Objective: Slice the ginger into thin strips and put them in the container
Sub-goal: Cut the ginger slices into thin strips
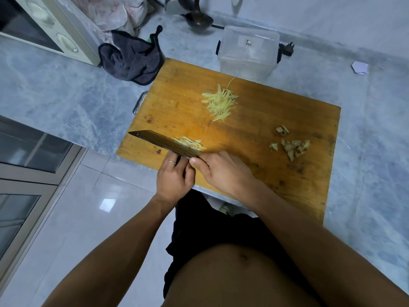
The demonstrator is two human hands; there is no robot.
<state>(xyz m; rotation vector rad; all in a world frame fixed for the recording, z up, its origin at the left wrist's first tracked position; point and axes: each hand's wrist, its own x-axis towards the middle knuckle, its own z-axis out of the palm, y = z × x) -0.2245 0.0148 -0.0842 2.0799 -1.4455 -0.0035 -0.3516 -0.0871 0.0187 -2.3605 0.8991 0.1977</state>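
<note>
Ginger strips riding on flat knife, above board. Both hands' fingers curled round handle end. Could slide off if tipped before reaching container.

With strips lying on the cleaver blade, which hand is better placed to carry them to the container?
Right, probably. The right hand has its grip at the cleaver, whose blade carries ginger strips. The container stands beyond the board's far right side. The left hand only touches the blade near its heel.
</note>
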